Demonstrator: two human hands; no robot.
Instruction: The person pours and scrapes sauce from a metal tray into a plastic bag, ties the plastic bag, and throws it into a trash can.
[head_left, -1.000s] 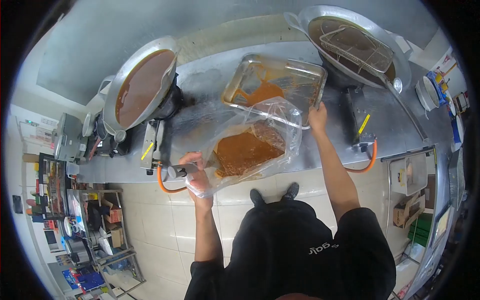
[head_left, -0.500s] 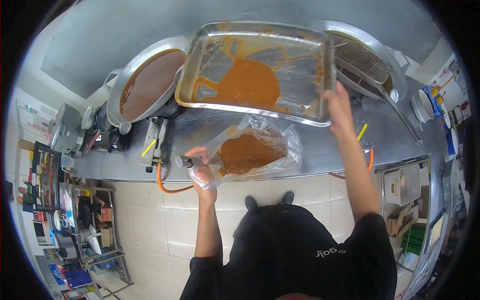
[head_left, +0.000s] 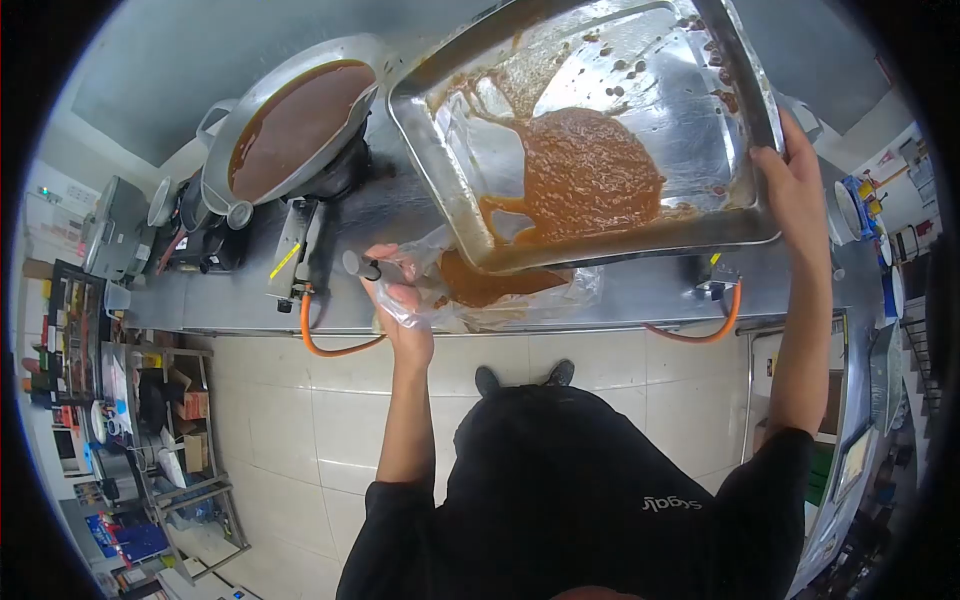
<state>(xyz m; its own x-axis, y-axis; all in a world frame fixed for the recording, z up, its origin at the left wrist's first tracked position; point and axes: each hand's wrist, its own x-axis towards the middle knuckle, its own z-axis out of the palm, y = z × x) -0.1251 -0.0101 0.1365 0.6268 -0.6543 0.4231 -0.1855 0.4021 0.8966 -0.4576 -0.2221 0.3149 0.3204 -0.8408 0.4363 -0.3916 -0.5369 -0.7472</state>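
Observation:
My right hand (head_left: 796, 185) grips the right rim of a large metal tray (head_left: 440, 150). It is raised and tilted, its near left corner over a clear plastic bag (head_left: 582, 292). Thick brown sauce (head_left: 590, 175) is pooled toward the tray's near side, with smears and drops on the rest. More brown sauce (head_left: 480, 280) lies in the bag on the counter; the tray hides part of it. My left hand (head_left: 400, 300) is closed round the bag's left side, along with a tool with a grey, round-ended handle (head_left: 360, 266), whose far end I cannot make out.
A large metal wok (head_left: 290, 180) full of brown liquid stands at the back left. In front of it are a burner fitting (head_left: 290, 258) and an orange hose (head_left: 308, 335). The steel counter's front edge (head_left: 250, 331) runs before me. Shelves (head_left: 190, 420) stand at the left.
My right hand has lifted the tray closer and moved it right, tilting it more steeply, so the sauce has a rippled surface. The tray's corner now covers part of the bag.

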